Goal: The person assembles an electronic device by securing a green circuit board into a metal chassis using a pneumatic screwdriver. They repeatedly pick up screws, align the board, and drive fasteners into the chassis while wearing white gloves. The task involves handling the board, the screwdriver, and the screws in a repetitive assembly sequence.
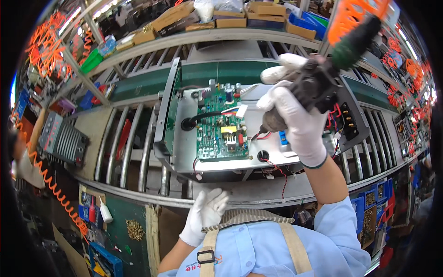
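Observation:
My right hand (297,120), in a white glove, is wrapped round a dark power screwdriver (316,83) with an orange coiled hose near its upper end. The driver tilts, its tip pointing down at the right edge of a green circuit board (210,138); whether it touches a screw I cannot tell. The board lies in an open metal chassis (187,150) with upright end panels. My left hand (207,213), also gloved, is held low near the conveyor's front edge. Its fingers are stretched out and nothing is in it.
The chassis rests across a roller conveyor (124,147). Red-black wires (281,173) hang over its front. Brass-coloured screws (134,229) lie in a pile at lower left, and blue parts bins (369,198) stand at right. Cardboard boxes (230,21) line the far shelf. A grey machine (62,141) sits left.

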Motion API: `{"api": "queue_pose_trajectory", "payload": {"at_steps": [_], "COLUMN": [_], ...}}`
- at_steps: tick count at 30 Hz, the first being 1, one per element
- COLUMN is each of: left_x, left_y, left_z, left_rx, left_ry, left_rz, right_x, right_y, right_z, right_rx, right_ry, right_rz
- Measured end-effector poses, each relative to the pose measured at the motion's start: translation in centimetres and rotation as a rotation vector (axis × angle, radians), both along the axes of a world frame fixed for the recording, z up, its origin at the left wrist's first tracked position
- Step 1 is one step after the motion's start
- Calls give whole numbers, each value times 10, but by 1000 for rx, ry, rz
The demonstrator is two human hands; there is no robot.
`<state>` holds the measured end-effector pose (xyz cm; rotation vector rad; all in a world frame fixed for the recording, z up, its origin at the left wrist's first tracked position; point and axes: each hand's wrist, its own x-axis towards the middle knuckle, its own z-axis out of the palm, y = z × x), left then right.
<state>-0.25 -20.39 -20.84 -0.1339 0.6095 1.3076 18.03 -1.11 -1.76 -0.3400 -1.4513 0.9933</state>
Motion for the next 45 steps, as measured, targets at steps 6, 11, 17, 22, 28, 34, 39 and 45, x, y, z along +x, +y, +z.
{"api": "queue_pose_trajectory", "payload": {"at_steps": [6,11,17,22,28,34,39,45], "left_x": [12,21,22,26,37,45,49,57], "left_y": [27,30,32,33,38,41,44,46], "left_z": [22,40,42,42,45,41,47,45], "left_rx": [387,365,398,377,394,382,285,221], "left_ry": [-132,-136,-130,-164,-108,16,84,81], "left_rz": [-52,-22,-108,-143,-192,-384,-450,-418], "right_x": [36,28,22,32,48,71,93,98], "right_y": [-43,-62,-63,-65,-67,-69,-65,-65], "right_z": [1,-22,-42,-41,-47,-40,-46,-49], "right_rx": [-203,-93,-176,-157,-158,-80,-58,-80], "right_ry": [280,371,364,391,390,456,512,529], "right_rz": [434,505,451,399,362,261,268,265]}}
